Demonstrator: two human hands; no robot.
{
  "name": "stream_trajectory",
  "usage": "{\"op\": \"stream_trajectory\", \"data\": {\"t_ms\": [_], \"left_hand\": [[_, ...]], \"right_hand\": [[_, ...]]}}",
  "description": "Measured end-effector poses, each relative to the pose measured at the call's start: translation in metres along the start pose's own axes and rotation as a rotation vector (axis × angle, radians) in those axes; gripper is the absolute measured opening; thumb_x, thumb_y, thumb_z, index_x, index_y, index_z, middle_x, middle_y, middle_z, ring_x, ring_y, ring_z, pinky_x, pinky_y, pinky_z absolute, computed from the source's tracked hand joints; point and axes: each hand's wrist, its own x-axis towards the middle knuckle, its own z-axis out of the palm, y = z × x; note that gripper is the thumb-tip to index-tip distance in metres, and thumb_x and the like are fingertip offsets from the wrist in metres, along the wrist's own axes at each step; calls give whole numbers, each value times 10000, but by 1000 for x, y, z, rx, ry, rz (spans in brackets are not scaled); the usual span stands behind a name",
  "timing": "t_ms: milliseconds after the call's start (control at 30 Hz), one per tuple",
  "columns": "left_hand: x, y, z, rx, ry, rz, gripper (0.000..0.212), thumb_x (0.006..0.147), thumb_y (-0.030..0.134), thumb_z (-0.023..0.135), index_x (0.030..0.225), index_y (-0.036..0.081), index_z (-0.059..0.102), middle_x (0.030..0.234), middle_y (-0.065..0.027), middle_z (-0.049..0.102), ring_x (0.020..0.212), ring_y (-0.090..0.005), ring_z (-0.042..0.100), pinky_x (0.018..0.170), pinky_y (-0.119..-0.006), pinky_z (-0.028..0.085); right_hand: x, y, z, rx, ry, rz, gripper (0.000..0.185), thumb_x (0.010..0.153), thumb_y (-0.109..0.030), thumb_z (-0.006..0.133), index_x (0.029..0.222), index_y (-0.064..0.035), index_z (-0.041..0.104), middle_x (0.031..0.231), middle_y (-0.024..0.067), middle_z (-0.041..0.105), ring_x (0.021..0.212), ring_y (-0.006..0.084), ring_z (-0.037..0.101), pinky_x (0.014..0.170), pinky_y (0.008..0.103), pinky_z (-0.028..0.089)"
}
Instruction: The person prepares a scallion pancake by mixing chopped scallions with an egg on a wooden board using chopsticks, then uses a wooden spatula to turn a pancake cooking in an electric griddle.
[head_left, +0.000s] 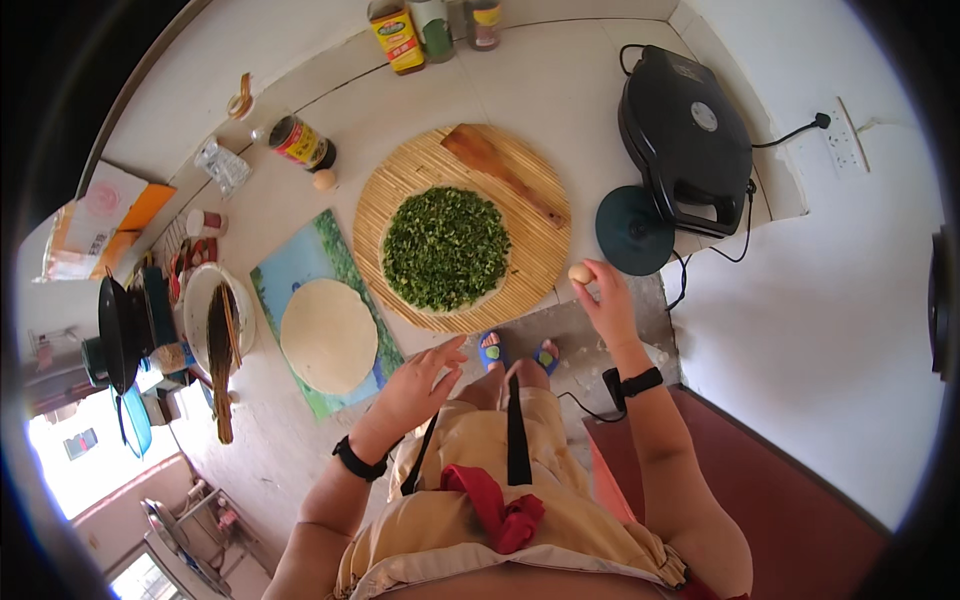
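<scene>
My right hand holds an egg between thumb and fingertips, off the counter's front edge, just below a dark green round lid. Empty and with fingers apart, my left hand hovers near the front rim of a round slatted board. On that board lies a round of dough covered with chopped greens, and behind it a wooden spatula. A plain flat round of dough rests on a patterned mat to the left. Another egg sits beside a dark sauce bottle.
A black electric griddle, closed, stands at the back right, its cord plugged into a wall socket. Bottles and a yellow-labelled container line the back wall. At the left, a white bowl holds a brush of bristles and chopsticks.
</scene>
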Motion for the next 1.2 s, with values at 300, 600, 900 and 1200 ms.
{"op": "stream_trajectory", "data": {"t_ms": [300, 600, 900, 1200], "left_hand": [[4, 1, -16, -5, 120, -132, 356, 840, 117, 550, 1179, 33, 483, 911, -117, 618, 864, -289, 583, 776, -384, 460], [78, -13, 24, 310, 352, 9, 61, 731, 163, 624, 739, 104, 641, 766, -27, 534, 799, -224, 527, 731, -334, 424], [137, -37, 69, 694, 421, 70, 35, 605, 127, 571, 632, 147, 566, 774, 10, 483, 832, -170, 492, 713, -299, 403], [150, -28, 78, 782, 310, 25, 29, 620, 133, 562, 649, 131, 568, 792, 11, 500, 847, -170, 493, 716, -295, 398]], "right_hand": [[15, -7, -5, 267, -98, 249, 308, 833, -154, 629, 1092, -17, 538, 992, 101, 605, 843, 199, 602, 719, 283, 492], [57, -35, -12, 1230, -403, 809, 369, 914, -226, 533, 1180, 24, 474, 1027, 99, 607, 868, 144, 614, 757, 239, 511], [56, -22, -14, 1207, -442, 885, 386, 910, -248, 541, 1175, 24, 471, 1031, 97, 603, 848, 134, 607, 754, 239, 495], [63, -21, -9, 1265, -499, 937, 364, 896, -260, 566, 1133, 10, 506, 980, 68, 614, 808, 101, 595, 744, 220, 484]]}}
